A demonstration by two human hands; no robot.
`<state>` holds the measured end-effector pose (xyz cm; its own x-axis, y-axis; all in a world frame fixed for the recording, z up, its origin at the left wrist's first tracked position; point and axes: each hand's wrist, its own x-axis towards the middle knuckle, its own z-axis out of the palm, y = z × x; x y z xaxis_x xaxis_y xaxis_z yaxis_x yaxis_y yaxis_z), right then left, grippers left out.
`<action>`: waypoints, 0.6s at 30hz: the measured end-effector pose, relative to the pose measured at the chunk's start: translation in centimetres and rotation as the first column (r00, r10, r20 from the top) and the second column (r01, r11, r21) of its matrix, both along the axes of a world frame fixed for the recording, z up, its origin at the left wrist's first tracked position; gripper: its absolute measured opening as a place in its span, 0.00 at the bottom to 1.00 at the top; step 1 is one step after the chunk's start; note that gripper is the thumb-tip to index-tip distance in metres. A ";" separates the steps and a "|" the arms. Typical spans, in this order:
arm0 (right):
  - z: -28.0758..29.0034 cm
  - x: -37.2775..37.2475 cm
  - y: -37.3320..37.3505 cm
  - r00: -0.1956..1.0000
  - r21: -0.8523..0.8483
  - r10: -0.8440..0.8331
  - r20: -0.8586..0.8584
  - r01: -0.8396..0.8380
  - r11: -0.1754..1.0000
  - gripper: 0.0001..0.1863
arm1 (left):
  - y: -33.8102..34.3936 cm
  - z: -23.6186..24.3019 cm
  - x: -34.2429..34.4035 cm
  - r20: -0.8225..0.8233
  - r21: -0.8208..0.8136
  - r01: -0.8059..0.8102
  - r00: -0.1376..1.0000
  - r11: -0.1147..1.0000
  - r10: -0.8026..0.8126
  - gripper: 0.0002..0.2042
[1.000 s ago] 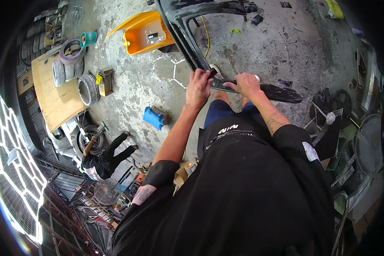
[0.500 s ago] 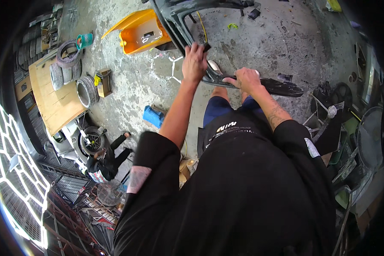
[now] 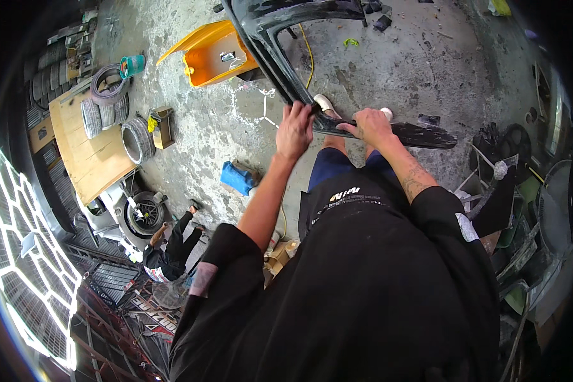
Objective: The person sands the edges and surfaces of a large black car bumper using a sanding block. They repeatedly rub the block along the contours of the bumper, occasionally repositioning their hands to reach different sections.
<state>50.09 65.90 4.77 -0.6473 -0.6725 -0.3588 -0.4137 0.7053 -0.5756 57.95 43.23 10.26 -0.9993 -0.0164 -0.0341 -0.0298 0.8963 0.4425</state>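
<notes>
A large black car body panel (image 3: 267,54), open in the middle like a frame and streaked with grey dust, reaches from the upper edge to in front of my legs. My left hand (image 3: 294,132) is on its left side strip, near the lower corner, fingers curled down over a small dark pad that mostly hides beneath them. My right hand (image 3: 372,127) grips the near strip of the panel, thumb pointing left along it. The right end of that strip tapers out beyond my right hand.
On the concrete floor stand a yellow-orange bin (image 3: 204,71), a blue bundle (image 3: 237,178) and a small box (image 3: 163,127). Tyres (image 3: 137,141) lie near a plywood sheet (image 3: 86,143). A co-worker (image 3: 169,251) sits beside a motorcycle wheel (image 3: 145,213). Scrap parts (image 3: 522,223) crowd the right.
My left hand has slid along the panel's side strip toward me, down to the lower corner. My right hand keeps its grip on the near strip. The view has shifted slightly.
</notes>
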 end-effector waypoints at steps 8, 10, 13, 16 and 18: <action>1.1 -0.5 -1.0 0.999 0.051 0.041 0.030 -0.043 0.998 0.38 | -0.7 -1.4 -0.2 -0.132 -0.063 -0.043 0.991 0.997 0.035 0.11; 0.7 -0.3 -0.4 0.999 0.055 0.021 0.043 -0.023 0.998 0.38 | 0.9 -0.2 0.8 -0.007 0.005 -0.035 0.999 0.999 0.035 0.11; 0.4 0.0 -0.9 0.998 0.027 0.031 0.050 -0.033 0.999 0.38 | -1.9 0.8 -5.9 0.022 -0.084 -0.019 1.000 0.996 0.021 0.08; 0.7 -0.2 -1.1 0.999 0.025 0.031 0.043 -0.032 0.999 0.37 | -1.4 -0.4 -4.8 -0.114 -0.044 -0.095 0.989 0.994 0.090 0.06; 0.9 -0.6 -0.8 0.998 0.030 0.039 0.039 -0.040 0.999 0.37 | 0.7 -1.2 0.3 -0.128 0.038 -0.091 0.987 0.995 0.095 0.09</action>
<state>49.48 65.10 5.66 -0.6057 -0.6854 -0.4043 -0.4195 0.7068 -0.5697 58.22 43.96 9.04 -0.9895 -0.1104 0.0934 -0.0530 0.8776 0.4764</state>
